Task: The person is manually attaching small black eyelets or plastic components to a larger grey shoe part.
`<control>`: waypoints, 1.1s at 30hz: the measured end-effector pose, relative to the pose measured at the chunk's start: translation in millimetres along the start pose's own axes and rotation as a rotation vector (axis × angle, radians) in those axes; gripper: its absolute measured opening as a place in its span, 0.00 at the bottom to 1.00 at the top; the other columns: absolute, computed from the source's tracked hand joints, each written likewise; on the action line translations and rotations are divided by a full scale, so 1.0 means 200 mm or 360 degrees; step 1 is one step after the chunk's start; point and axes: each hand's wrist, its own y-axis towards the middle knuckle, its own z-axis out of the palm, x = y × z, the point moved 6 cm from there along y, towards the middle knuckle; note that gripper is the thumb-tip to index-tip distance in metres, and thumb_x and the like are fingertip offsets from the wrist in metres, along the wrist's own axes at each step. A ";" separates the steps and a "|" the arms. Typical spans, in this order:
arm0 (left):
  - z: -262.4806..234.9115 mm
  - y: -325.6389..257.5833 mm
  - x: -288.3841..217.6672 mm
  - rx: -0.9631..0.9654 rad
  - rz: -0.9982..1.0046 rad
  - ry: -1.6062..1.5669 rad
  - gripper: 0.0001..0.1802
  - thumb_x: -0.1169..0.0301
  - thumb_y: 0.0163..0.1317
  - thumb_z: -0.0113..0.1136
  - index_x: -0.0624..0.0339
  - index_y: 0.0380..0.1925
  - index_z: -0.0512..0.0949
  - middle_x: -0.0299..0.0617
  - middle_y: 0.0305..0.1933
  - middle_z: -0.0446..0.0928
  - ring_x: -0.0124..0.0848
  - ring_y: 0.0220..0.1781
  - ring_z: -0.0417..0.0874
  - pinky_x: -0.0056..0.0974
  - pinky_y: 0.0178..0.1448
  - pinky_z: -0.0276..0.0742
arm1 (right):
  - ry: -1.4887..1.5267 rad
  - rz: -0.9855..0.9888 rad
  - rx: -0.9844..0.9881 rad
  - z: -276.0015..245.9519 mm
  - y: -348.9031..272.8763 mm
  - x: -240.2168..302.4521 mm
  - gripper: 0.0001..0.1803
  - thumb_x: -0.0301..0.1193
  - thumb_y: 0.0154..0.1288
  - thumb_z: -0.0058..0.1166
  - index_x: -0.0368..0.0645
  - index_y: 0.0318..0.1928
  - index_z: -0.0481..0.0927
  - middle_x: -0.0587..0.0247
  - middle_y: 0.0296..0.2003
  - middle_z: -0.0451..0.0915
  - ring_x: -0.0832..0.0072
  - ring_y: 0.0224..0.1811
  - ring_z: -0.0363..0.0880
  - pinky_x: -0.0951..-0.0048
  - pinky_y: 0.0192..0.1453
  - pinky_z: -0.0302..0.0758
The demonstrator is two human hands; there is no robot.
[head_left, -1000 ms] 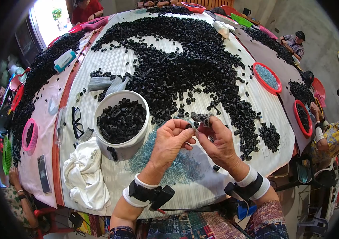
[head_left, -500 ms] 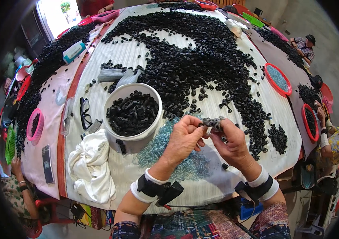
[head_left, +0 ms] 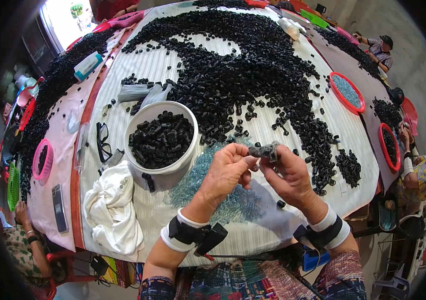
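Note:
Above the near part of the table, my left hand (head_left: 225, 175) and my right hand (head_left: 291, 179) meet, fingertips close together. Between them is a small black plastic part (head_left: 258, 150), with a worn grey piece (head_left: 273, 151) at its right end against my right fingers; I cannot make out whether that is a wrap on a finger. My left thumb and fingers pinch at the left end. Beneath my hands spreads a pile of small clear bluish pieces (head_left: 198, 172). A white tub (head_left: 187, 156) full of black plastic parts (head_left: 162, 137) stands to the left.
A heap of black parts (head_left: 243, 75) covers the middle and far table. Around the tub are grey strip bundles (head_left: 134, 93), glasses (head_left: 104, 142) and a white cloth (head_left: 110, 212). A red basket (head_left: 332, 82) of bluish pieces sits at right. Other people work around neighbouring tables.
The view has shifted slightly, so the table's things sit a little further left. My hands stay together with the small part, its grey end now turned more into view.

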 end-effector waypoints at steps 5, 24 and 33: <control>0.00 0.00 0.00 -0.0095 0.0018 0.0029 0.11 0.72 0.59 0.61 0.63 0.40 0.74 0.38 0.32 0.79 0.22 0.25 0.79 0.25 0.25 0.78 | 0.0391 0.0356 -0.0157 -0.04 0.01 -0.05 0.09 0.19 0.61 0.52 0.34 0.42 0.71 0.66 0.33 0.76 0.84 0.36 0.75 0.81 0.41 0.74; 0.02 -0.04 -0.08 -0.0184 0.0370 0.0423 0.11 0.77 0.52 0.67 0.65 0.37 0.81 0.36 0.28 0.81 0.17 0.26 0.76 0.23 0.28 0.72 | -0.0431 -0.0364 -0.0145 -0.08 0.05 0.07 0.11 0.14 0.52 0.54 0.34 0.35 0.69 0.53 0.29 0.71 0.60 0.28 0.74 0.68 0.30 0.72; 0.02 -0.03 -0.07 -0.0145 0.0331 0.0372 0.10 0.76 0.55 0.63 0.65 0.38 0.81 0.37 0.29 0.82 0.18 0.27 0.78 0.23 0.30 0.74 | -0.0497 -0.0456 -0.0095 -0.08 0.05 0.10 0.12 0.14 0.51 0.55 0.35 0.36 0.70 0.52 0.29 0.71 0.58 0.29 0.75 0.65 0.30 0.72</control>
